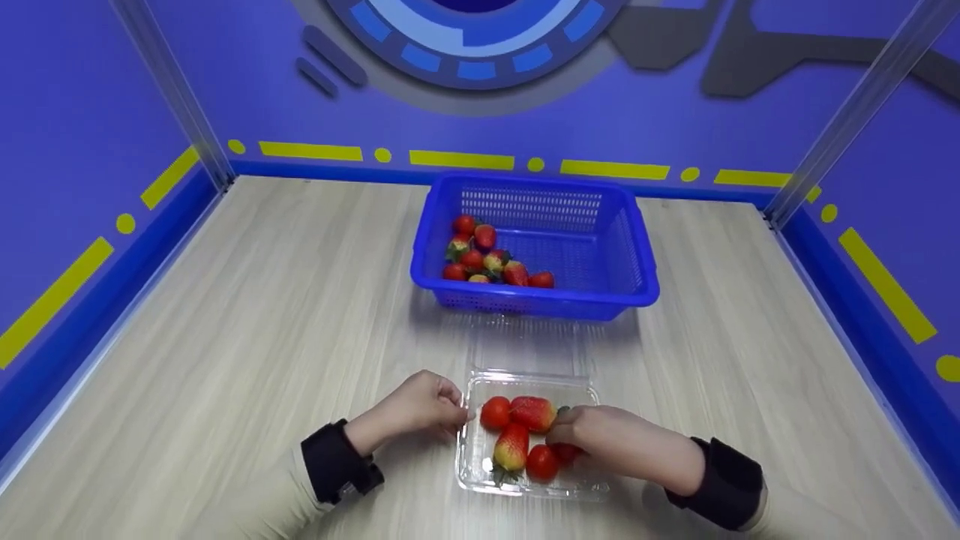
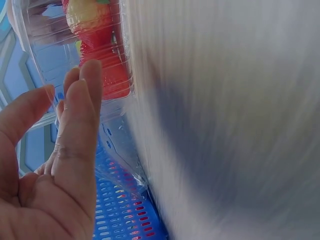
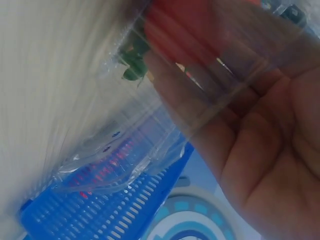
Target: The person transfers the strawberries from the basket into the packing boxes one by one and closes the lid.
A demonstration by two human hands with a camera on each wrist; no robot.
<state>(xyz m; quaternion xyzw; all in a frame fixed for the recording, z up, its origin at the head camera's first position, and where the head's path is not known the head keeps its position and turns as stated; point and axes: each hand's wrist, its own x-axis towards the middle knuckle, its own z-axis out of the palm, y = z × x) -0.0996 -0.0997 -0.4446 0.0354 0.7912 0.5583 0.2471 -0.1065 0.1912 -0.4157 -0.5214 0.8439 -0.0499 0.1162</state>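
Inside the clear tray [image 1: 487, 489], near its right wall, the right hand [image 1: 600, 436] has its grip pinching a strawberry [image 3: 182, 30]; at the tray's left wall, the left hand's [image 1: 421, 406] is spread. Probably best: lower gently, loosen without nudging the other strawberries [image 1: 511, 448].

Strawberry [image 1: 568, 453] partly hidden by right hand [image 1: 604, 439], wall emblem [image 1: 476, 70] cut by head view's top edge, sleeves [image 1: 259, 499] by its bottom

Holds a red strawberry [image 3: 185, 30] in the fingers of the right hand [image 3: 250, 125], seen through a clear box [image 3: 142, 95]. Has green leaves [image 3: 134, 66] just left of the fingertips, a pale table [image 3: 40, 110] farther left. Shows a clear lid [image 3: 107, 182] below the fingertips, then a blue basket [image 3: 105, 215], and a circle-patterned wall [image 3: 192, 215] lower left of the palm.
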